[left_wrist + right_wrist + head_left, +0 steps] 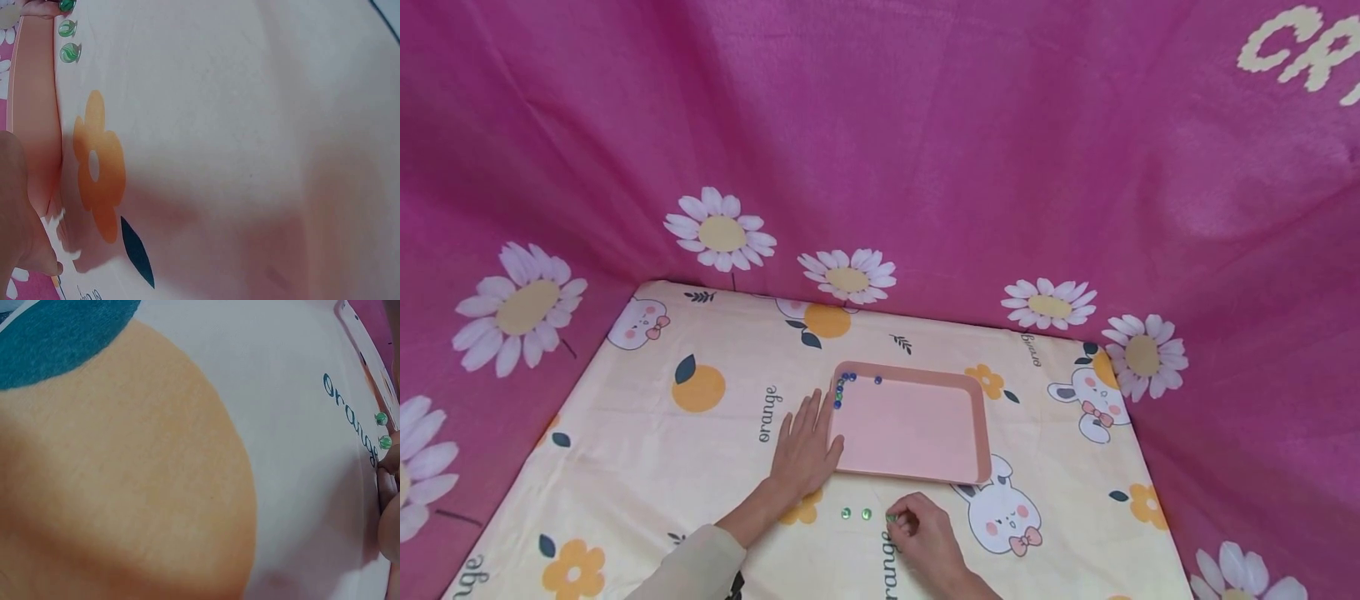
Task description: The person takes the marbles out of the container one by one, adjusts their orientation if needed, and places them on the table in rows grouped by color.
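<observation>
My left hand point(805, 450) lies with straight fingers along the left side of a shallow pink tray point(982, 425). In the head view my right hand point(928, 537) is in front of the tray, thumb and fingertips pinching a green marble point(891, 517). Left of it, two more green swirled marbles, a nearer one point(867, 514) and a farther one point(846, 513), sit in a row on the cloth. Inside the tray, several blue marbles point(852, 377) and a green marble point(838, 397) gather at the far left corner. A lone blue marble point(877, 380) rests by the back wall.
A cream tablecloth point(700, 450) printed with oranges, flowers and rabbits covers the table. Pink curtains point(880, 150) with daisies hang behind it and on both sides. A small dark object point(736, 586) shows beside the left sleeve at the bottom edge.
</observation>
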